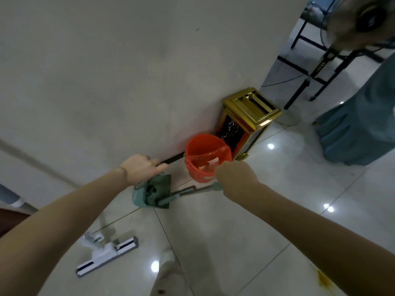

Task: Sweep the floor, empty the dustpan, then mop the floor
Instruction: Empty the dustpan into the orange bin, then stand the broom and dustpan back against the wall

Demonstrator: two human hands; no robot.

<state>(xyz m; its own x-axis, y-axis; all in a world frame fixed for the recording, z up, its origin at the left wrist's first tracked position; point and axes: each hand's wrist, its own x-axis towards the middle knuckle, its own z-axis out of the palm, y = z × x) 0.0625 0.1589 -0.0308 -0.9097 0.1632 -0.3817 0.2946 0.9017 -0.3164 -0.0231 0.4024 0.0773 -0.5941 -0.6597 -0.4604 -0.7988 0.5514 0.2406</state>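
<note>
Dustpan [152, 191] beside orange bucket [199, 170]: R hand [235, 176] fingers clamped on handle, L hand [141, 167] fingers straight at rim. Best tip slowly over bucket.

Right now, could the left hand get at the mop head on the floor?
Probably yes. The left hand seems to hold nothing, its fingers straight beside the dustpan. The mop head rests on bare tiles below that forearm, with nothing between them; the person would likely need to bend.
</note>
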